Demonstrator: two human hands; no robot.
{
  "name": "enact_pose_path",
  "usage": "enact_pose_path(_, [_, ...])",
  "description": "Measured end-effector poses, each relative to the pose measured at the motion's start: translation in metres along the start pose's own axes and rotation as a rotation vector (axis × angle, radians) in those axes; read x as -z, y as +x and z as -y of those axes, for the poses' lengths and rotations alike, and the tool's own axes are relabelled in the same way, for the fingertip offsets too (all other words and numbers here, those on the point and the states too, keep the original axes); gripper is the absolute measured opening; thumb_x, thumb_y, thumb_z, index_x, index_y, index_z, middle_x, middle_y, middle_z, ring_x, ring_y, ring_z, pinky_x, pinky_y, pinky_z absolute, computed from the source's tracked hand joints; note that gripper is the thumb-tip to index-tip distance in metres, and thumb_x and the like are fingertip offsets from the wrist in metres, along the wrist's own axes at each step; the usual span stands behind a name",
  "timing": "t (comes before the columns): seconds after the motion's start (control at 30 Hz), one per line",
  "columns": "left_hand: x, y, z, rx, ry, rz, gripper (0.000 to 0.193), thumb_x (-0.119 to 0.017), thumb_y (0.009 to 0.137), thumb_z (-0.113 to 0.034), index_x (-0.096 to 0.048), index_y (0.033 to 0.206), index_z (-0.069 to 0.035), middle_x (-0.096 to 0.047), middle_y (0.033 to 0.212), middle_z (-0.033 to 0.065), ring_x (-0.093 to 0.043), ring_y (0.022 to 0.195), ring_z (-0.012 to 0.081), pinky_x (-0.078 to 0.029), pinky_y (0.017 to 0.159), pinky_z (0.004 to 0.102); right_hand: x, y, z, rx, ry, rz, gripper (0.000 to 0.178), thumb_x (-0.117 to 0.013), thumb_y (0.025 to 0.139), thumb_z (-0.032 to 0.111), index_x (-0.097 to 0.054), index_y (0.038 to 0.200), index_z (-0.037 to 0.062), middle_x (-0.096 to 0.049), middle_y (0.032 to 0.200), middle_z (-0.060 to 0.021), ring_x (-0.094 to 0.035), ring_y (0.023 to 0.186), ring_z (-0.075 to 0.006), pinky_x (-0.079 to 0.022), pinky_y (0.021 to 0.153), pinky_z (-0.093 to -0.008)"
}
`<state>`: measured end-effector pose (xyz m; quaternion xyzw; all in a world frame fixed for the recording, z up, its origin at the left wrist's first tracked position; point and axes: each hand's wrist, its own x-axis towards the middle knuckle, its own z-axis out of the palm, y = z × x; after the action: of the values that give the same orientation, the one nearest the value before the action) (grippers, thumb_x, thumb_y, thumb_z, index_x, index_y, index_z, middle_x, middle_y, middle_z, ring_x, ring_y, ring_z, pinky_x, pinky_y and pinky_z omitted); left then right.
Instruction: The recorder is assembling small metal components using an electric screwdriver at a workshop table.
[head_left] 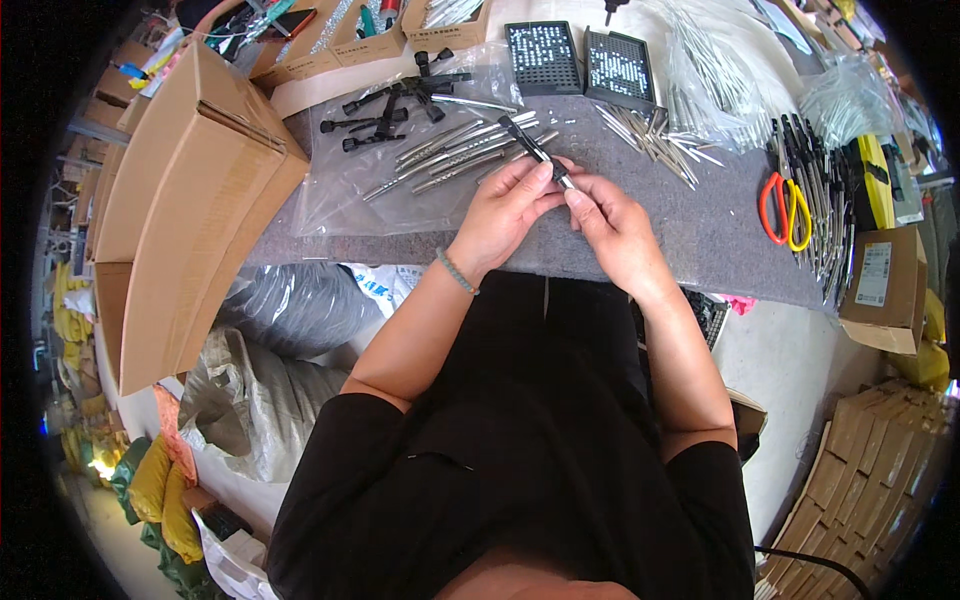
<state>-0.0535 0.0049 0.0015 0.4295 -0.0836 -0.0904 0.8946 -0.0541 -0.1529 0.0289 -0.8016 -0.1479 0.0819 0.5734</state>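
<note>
In front of me I hold a slim black-and-silver rod-shaped piece [527, 137] tilted over the table's near edge. My left hand [508, 212] pinches its middle between thumb and fingers. Closed round its lower end is my right hand [615, 225], with the thumb on top; the fingers partly hide that end. Just beyond my left hand lie several silver metal rods [440, 158] on a clear plastic bag. Black plastic parts with knob-like ends [395, 105] are heaped on the same bag. Past my right hand, thinner metal rods [660, 140] lie scattered on the grey cloth [700, 225].
A large open cardboard box [190, 220] stands at the left. Two black perforated trays [543, 60] hold small pieces at the back. Scissors with red and yellow handles [786, 210] lie right, beside many black-ended rods [825, 200]. Bagged rods [715, 70] rest behind.
</note>
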Motion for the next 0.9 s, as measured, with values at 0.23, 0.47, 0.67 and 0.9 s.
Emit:
enact_pose_path(0.23, [0.007, -0.004, 0.004, -0.026, -0.026, -0.002, 0.028, -0.044, 0.096, -0.02, -0.054, 0.111, 0.002, -0.058, 0.11, 0.0128, -0.056, 0.1, 0.0189, -0.045, 0.09, 0.0341, -0.005, -0.001, 0.009, -0.092, -0.007, 0.019, 0.024, -0.053, 0.091, 0.022, -0.059, 0.101, 0.002, -0.062, 0.081, -0.015, -0.061, 0.074, -0.0231, -0.047, 0.069, -0.0314])
enact_pose_path(0.47, [0.008, -0.004, 0.004, -0.037, -0.031, 0.017, 0.028, -0.044, 0.096, -0.019, -0.054, 0.111, 0.002, -0.058, 0.111, 0.0132, -0.056, 0.1, 0.0182, -0.046, 0.088, 0.0334, -0.011, -0.001, 0.007, -0.08, 0.003, 0.02, 0.023, -0.051, 0.092, 0.021, -0.059, 0.1, 0.0016, -0.062, 0.084, -0.0172, -0.062, 0.074, -0.0252, -0.047, 0.068, -0.0334])
enact_pose_path(0.67, [0.012, -0.003, 0.008, -0.05, -0.045, -0.022, 0.026, -0.044, 0.096, -0.019, -0.054, 0.11, 0.001, -0.059, 0.108, 0.0115, -0.057, 0.097, 0.0171, -0.047, 0.084, 0.0335, -0.02, 0.0, 0.007, 0.016, -0.003, -0.065, 0.024, -0.05, 0.092, 0.02, -0.057, 0.102, -0.0006, -0.061, 0.081, -0.0162, -0.059, 0.072, -0.0219, -0.047, 0.067, -0.0321])
enact_pose_path(0.9, [0.009, -0.002, 0.004, -0.04, -0.074, -0.024, 0.026, -0.044, 0.096, -0.019, -0.054, 0.109, 0.001, -0.059, 0.105, 0.0106, -0.057, 0.093, 0.0165, -0.048, 0.078, 0.0325, -0.017, 0.002, 0.006, -0.081, 0.089, 0.014, 0.024, -0.05, 0.092, 0.018, -0.057, 0.105, -0.0002, -0.062, 0.082, -0.0148, -0.06, 0.074, -0.0194, -0.047, 0.067, -0.0312])
